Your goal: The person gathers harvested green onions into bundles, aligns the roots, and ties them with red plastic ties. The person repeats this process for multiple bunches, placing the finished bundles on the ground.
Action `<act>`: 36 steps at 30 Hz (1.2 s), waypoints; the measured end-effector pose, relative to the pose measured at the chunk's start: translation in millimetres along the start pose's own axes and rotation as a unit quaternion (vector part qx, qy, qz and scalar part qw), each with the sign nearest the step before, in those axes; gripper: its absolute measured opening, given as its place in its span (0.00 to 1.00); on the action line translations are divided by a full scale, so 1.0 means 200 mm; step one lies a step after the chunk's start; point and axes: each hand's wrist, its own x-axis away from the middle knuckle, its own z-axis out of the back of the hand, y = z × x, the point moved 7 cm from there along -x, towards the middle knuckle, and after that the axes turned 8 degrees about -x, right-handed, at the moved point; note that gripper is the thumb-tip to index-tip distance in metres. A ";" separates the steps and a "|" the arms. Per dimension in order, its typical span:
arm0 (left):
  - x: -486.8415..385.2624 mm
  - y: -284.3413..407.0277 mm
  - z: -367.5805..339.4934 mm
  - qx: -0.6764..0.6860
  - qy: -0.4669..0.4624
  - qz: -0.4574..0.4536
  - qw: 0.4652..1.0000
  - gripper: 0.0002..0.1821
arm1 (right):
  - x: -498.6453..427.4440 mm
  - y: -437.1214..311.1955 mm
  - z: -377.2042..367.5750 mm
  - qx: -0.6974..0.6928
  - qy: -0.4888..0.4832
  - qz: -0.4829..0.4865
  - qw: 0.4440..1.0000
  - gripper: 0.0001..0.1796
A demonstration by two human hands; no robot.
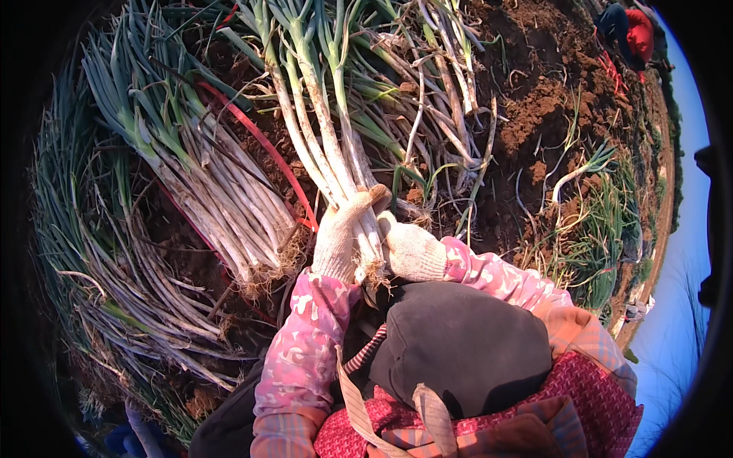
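Note:
My left hand [342, 232], in a cream knitted glove, is closed around the lower white stalks of a small bunch of long green onions [320, 137]. The roots hang below this hand, toward my body, and the green leaves point away from me. My right hand [413, 247], gloved alike, is beside the bunch near its root end with fingers curled. Its fingertips are partly hidden, so I cannot tell whether it grips a stalk. Left of my hands, a larger pile of green onions [220, 194] lies over a red strap [269, 149], roots toward me.
More green onions [166, 297] lie at far left, and loose stalks [424, 103] lie beyond my hands. Brown soil [532, 109] stretches right, with a leafy heap [601, 240]. A person in red and dark clothing [635, 37] is at upper right. Dark cloth [464, 349] bulges below my hands.

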 end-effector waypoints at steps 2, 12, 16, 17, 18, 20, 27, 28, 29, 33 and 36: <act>0.02 -0.02 0.06 -0.065 0.020 0.019 0.998 0.15 | 0.00 -0.05 0.04 -0.042 -0.060 0.128 0.989 0.22; 0.06 0.02 0.08 -0.057 0.089 -0.033 0.994 0.14 | -0.48 0.36 0.79 -0.007 0.408 -0.039 0.912 0.22; 0.09 0.05 0.07 0.082 -0.031 0.021 0.996 0.20 | -0.38 0.45 0.82 -0.199 0.500 0.014 0.843 0.18; 0.09 0.05 0.07 0.085 -0.040 0.038 0.995 0.20 | -0.30 0.39 0.89 -0.086 0.541 0.052 0.835 0.19; 0.09 0.05 0.05 0.101 -0.074 0.040 0.991 0.19 | -0.26 0.42 0.93 -0.171 0.530 0.037 0.830 0.19; 0.07 0.02 0.06 0.081 -0.030 0.028 0.996 0.19 | -0.20 0.36 0.95 -0.234 0.451 0.049 0.860 0.16; -0.04 -0.09 -0.01 -0.026 0.036 -0.014 0.999 0.19 | -0.13 -0.02 0.30 0.086 0.241 0.126 0.958 0.16; -0.04 -0.08 -0.01 -0.059 0.022 -0.017 0.998 0.20 | -0.13 -0.03 0.29 0.079 0.220 0.156 0.960 0.16; -0.03 -0.06 0.02 -0.107 0.022 0.002 0.994 0.20 | -0.17 0.00 0.28 0.073 0.182 0.150 0.969 0.16; 0.00 -0.04 0.08 -0.115 0.055 0.043 0.991 0.18 | -0.11 0.14 0.79 0.069 0.453 0.202 0.866 0.18; 0.00 -0.05 0.01 -0.004 0.012 0.052 0.999 0.18 | -0.09 0.35 1.16 0.149 0.631 0.017 0.762 0.33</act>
